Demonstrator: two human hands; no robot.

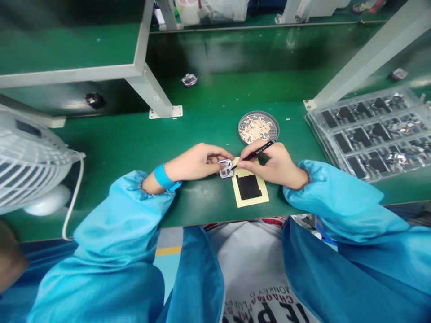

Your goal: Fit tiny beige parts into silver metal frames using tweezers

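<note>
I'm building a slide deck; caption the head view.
Left hand holds a pale-rimmed part; right hand angles a slim black tool into it above a green bench.

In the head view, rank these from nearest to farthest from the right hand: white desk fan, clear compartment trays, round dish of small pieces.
1. Round dish, just beyond the right hand.
2. Clear compartment trays, over on the right.
3. White desk fan, at the far left.
</note>
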